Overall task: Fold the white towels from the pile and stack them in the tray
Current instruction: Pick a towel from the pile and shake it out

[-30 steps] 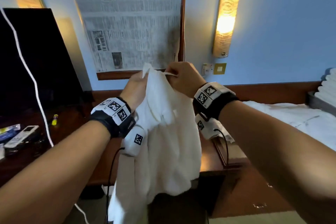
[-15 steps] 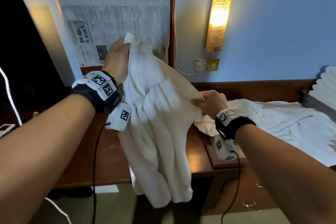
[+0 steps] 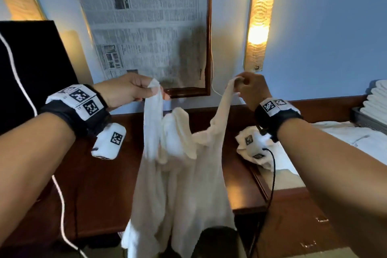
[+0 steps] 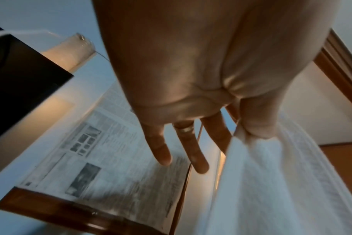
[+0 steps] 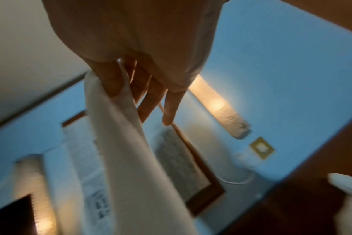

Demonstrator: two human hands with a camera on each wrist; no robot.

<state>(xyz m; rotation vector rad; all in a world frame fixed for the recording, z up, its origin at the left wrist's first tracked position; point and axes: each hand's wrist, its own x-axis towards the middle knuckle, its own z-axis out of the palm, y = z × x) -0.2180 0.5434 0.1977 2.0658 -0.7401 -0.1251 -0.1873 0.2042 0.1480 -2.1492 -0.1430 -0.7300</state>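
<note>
The white towel (image 3: 180,174) hangs in the air in front of the desk (image 3: 100,174), its bottom below the desk's front edge, bunched in the middle. The left hand (image 3: 125,90) pinches 1 top corner between thumb and forefinger; the right hand (image 3: 250,88) pinches the other. I'd say draw both corners apart, level, until the top edge is taut, before folding.
</note>
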